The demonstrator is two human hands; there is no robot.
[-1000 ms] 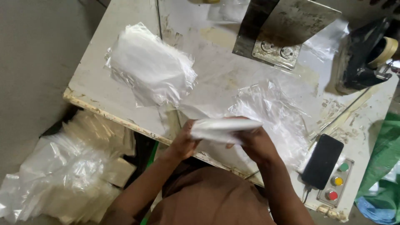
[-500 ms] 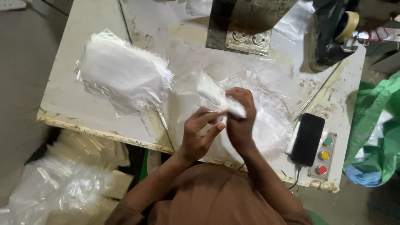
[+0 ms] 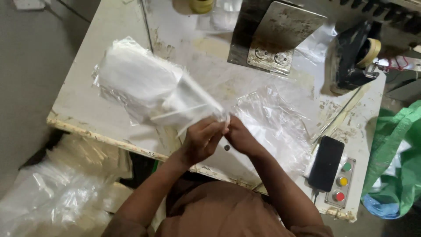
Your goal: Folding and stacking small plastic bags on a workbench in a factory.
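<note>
Both hands meet over the near edge of a worn, off-white worktable (image 3: 87, 94). The left hand (image 3: 199, 142) and the right hand (image 3: 239, 138) are closed together on one end of a folded white item inside a clear plastic sleeve (image 3: 190, 103); the fingertips of both pinch that end where the hands touch, and the packet slants up and away to the left from the grip, blurred along its length. Whether the fingers hold the sleeve alone or the white piece within it cannot be told.

Just beyond the far end of the held packet, up and left of the grip, lies a heap of similar white pieces wrapped in clear plastic (image 3: 136, 81), resting on the table. To the right of the grip, under and past the right wrist, a loose pile of crumpled clear plastic bags (image 3: 276, 120) spreads over the tabletop. Further right and nearer the person, a black phone (image 3: 326, 163) lies beside a small grey panel with green, yellow and red buttons (image 3: 342, 181). Straight ahead of the grip, well apart from it, stands a scuffed metal plate with two bolts (image 3: 276, 37), and to its right a dark machine part with a yellowish wheel (image 3: 357, 59). Below and left of the hands, off the table, sits a mound of clear plastic-wrapped bundles (image 3: 48, 193). A green woven sack (image 3: 394, 153) hangs at the far right
</note>
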